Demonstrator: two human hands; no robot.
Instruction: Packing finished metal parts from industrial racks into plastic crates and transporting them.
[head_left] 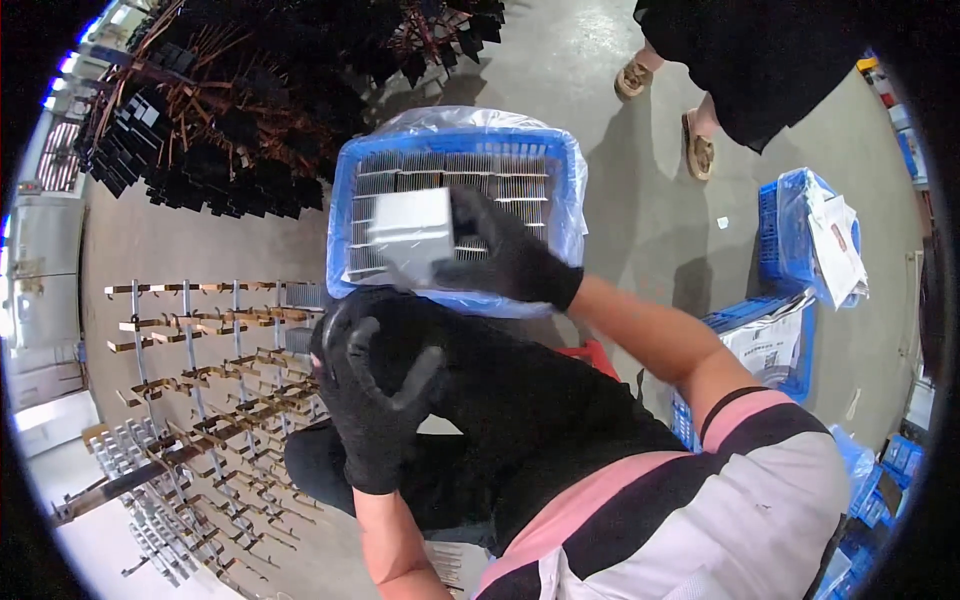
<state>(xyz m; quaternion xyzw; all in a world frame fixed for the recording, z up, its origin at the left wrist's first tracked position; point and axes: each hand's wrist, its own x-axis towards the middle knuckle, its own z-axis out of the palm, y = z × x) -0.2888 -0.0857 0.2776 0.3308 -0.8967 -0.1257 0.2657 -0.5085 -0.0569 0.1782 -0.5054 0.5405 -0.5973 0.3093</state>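
Observation:
My right hand (505, 255), in a dark glove, grips a pale, box-shaped piece (412, 222) with a white top and a grey side. Motion blurs its lower end, so I cannot tell whether it is one piece or a stack. It is held over a blue crate (337, 215) lined with clear plastic. Rows of thin, upright, light-edged plates (515, 190) fill that crate. Closer to me, my gloved left hand (372, 385) is empty, thumb and fingers apart, in front of my dark-clothed leg and beside a metal hanging rack (190, 330).
Racks hung with black plates (240, 130) crowd the far left. More blue crates (768, 235) stand at right, with papers and plastic on them. Another person in dark clothing (760, 60) and sandals stands at the far right. A red object (597, 357) shows beside my leg.

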